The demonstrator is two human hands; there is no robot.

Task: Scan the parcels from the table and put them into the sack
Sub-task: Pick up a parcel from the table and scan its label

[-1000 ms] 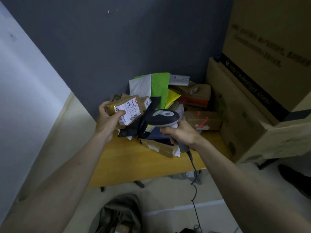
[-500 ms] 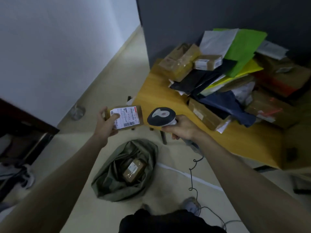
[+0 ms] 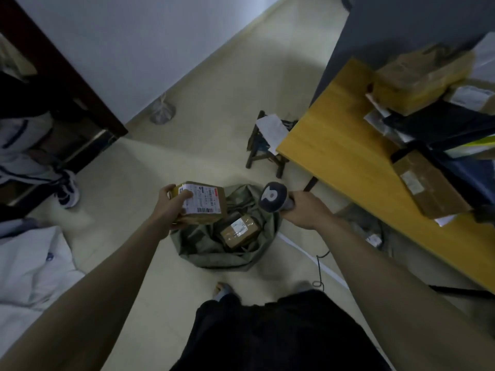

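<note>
- the left hand (image 3: 171, 207) has its grip clenched round a labelled brown parcel (image 3: 199, 203), held above the left rim of the green sack (image 3: 214, 254) on the floor; let go here, the parcel could catch that rim and tumble onto the floor beside the sack.
- a taped parcel (image 3: 239, 231) already lies inside the sack; a hard drop could land on it and dent either box.
- the right hand (image 3: 305, 210) grasps the scanner (image 3: 273, 197) by its handle, above the sack's right rim; its cord (image 3: 320, 269) trails on the floor right of the sack, near the feet, and could snag.
- the remaining parcels (image 3: 417, 79) are heaped on the surface (image 3: 345, 151), well right of the sack; the loose heap might slide.
</note>
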